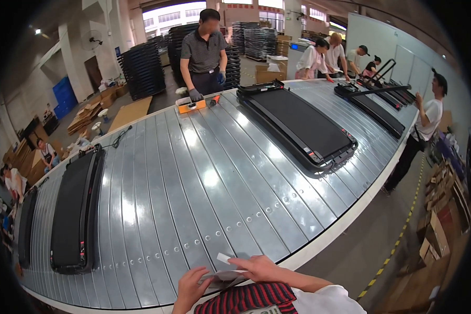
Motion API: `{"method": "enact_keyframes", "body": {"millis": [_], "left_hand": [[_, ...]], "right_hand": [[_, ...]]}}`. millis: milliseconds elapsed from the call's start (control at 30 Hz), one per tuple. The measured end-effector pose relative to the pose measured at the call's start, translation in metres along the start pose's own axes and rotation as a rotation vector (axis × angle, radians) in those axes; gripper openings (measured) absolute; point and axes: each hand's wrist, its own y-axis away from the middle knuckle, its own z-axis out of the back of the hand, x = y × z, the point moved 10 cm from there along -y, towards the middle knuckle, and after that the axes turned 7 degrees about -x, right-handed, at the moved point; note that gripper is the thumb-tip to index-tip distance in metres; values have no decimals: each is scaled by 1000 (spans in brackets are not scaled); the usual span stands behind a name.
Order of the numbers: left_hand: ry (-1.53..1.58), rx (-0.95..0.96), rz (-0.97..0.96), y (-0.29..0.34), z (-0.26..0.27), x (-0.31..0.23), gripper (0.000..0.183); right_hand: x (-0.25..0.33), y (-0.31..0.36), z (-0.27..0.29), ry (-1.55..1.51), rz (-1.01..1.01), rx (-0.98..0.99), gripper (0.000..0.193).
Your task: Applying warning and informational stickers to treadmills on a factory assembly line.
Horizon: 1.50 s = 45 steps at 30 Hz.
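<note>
Head view: right hand (259, 268) holds a pale sheet (228, 275), grip narrow; left hand (191, 287) (closure unclear) is at its edge.

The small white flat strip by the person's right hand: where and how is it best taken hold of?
Probably by the free far-left end of the small white flat strip, pinched lightly between two fingertips, coming from the left. That end sticks out clear, while the bare right hand covers the other; it looks thin.
</note>
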Motion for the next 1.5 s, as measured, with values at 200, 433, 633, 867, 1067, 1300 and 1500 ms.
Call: {"method": "enact_keyframes", "body": {"millis": [200,433,633,867,1067,1300,1500], "left_hand": [[53,57,-111,-10,15,21,21],[121,91,-85,0,13,24,18],[164,-28,106,0,38,23,24],[735,-117,61,-77,121,-51,36],[1472,153,-549,-101,174,-208,42],[1695,454,-358,-106,132,-273,45],[185,402,-910,-48,81,-272,28]], "right_hand": [[19,5,-10,125,-52,-47,53],[27,-4,-22,160,-11,0,55],[20,-3,-24,90,-1,67,58],[18,9,-14,39,0,124,53],[40,14,-6,92,221,-25,46],[26,16,-21,-73,-144,65,49],[39,-1,-36,-35,-88,145,49]]}}
